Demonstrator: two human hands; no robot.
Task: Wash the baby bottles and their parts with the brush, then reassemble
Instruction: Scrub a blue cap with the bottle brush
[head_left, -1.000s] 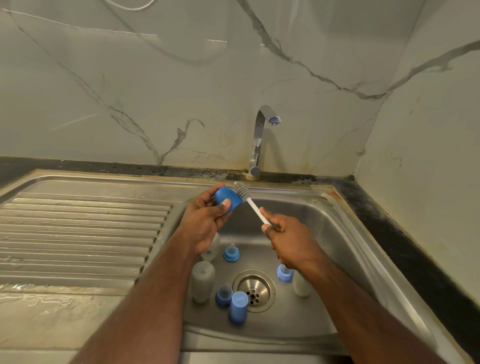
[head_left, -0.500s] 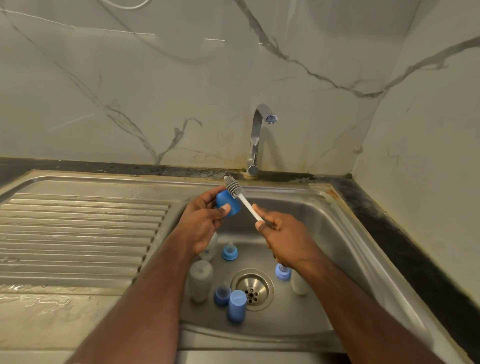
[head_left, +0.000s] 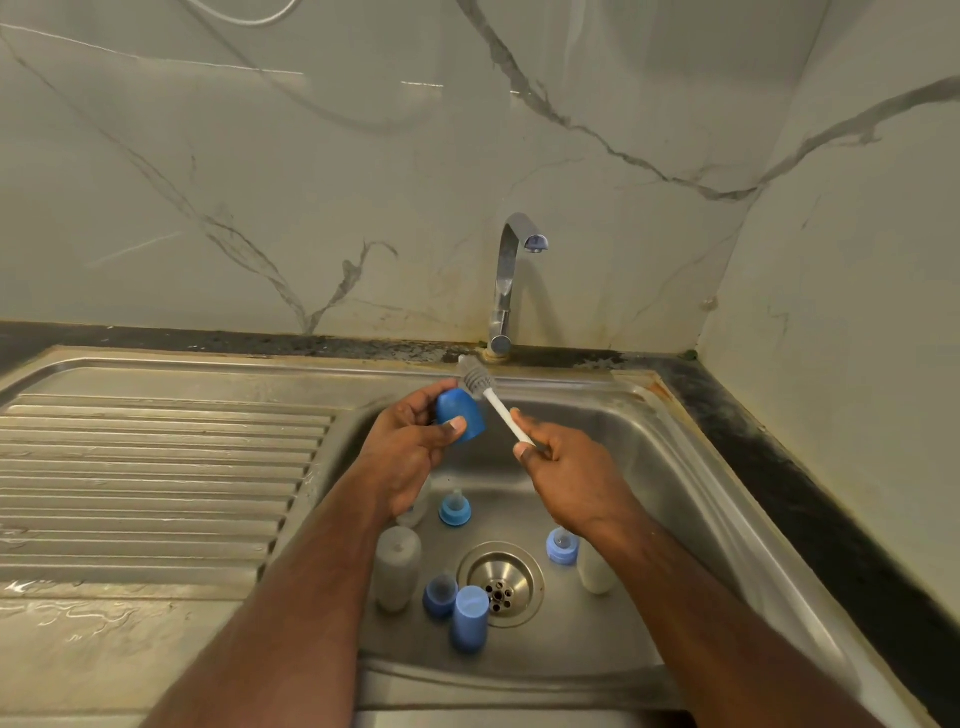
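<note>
Plainly, left hand (head_left: 410, 447) grips unmarked blue cap (head_left: 460, 415), right hand (head_left: 566, 467) grips brush (head_left: 488, 397); no writing legible

A blue cap (head_left: 460, 422) is gripped by the left hand (head_left: 410, 452) above the sink (head_left: 675, 467). A white-handled brush (head_left: 491, 400) is pinched by the right hand (head_left: 571, 478), its grey bristles beside the cap's top. Bottles and blue parts are seen lying around the drain (head_left: 501, 584).
</note>
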